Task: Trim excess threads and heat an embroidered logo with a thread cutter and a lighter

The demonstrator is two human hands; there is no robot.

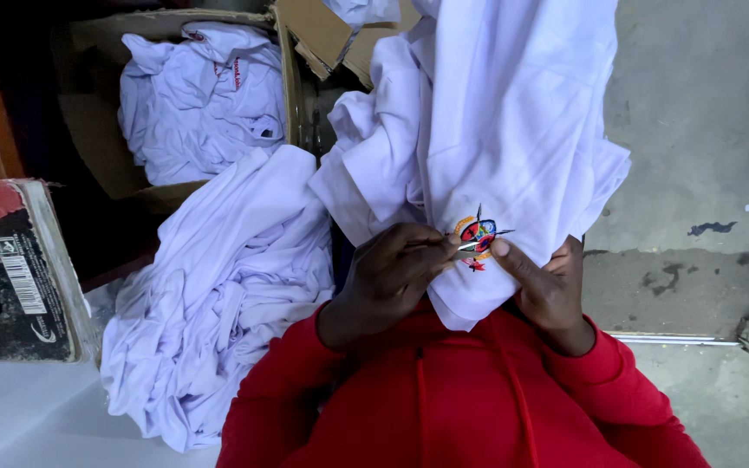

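Here, a white garment [513,130] of soft knit fabric hangs down toward the person's lap, so that its small embroidered emblem [477,236], stitched in red, blue and yellow, faces upward for close work. The left hand [387,282] is clenched around a thin metal tool [465,247], probably small snips or a needle, though it is too small to tell, with the tip touching the emblem's left edge. The right hand [548,286] grasps the cloth just right of the emblem, its thumb pressed flat on the fabric and its fingers hidden beneath, apparently to keep the stitched patch taut and steady. Both sleeves belong to a red hooded top [444,399] directly below the emblem. To the emblem's left lies a crumpled heap of similar white garments [218,286], loose and deeply folded. Farther up and left of the emblem, an open cardboard box [97,130] holds more white garments [201,95]. A dark printed carton [10,269] stands at the far left. Right of the emblem, a bare concrete floor [704,130] appears rough and stained.
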